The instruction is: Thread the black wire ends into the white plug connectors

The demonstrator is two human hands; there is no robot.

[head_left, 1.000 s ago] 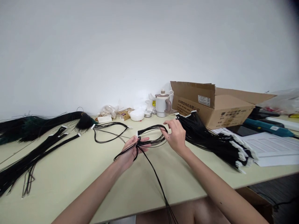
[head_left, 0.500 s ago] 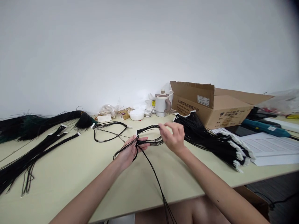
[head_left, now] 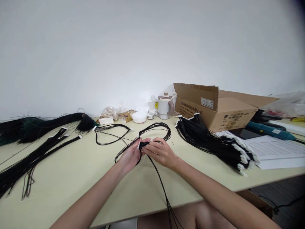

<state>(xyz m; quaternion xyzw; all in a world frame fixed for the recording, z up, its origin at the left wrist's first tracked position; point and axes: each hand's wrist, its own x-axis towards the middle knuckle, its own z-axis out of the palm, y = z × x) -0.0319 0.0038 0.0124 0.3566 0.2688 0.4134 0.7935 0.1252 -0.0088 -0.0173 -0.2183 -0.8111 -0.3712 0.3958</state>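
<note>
Over the middle of the worktop (head_left: 71, 173), a black wire bundle (head_left: 152, 124) is forming a rounded loop beyond the hands, while a second, smaller bend is sitting beside the left wrist. Loose wire ends (head_left: 160, 182) are trailing from between the hands down past the near edge, and a white connector (head_left: 138, 145) is showing at the left fingers. Handling this well is probably depending on a light, steady pinch beside the connector: the strands should be lying side by side, not crossing, and the loop should be staying round, with nothing tugging at the plug.

The left hand (head_left: 130, 157) is cupping its palm upward, its thumb and fingers nearly together and gripping the bundle at the connector. The right hand (head_left: 163, 153) is curling mostly closed over the lower side of the loop, its fingertips meeting the left ones. Since they are overlapping, how many strands each is pinching is hard to tell.

Farther out, a coiled cable (head_left: 111, 128) is lying just beyond to the left, with straight black bundles (head_left: 43, 159) beyond that. Rightward, a heap of black cables (head_left: 209, 146) is resting before an open cardboard box (head_left: 234, 114).
</note>
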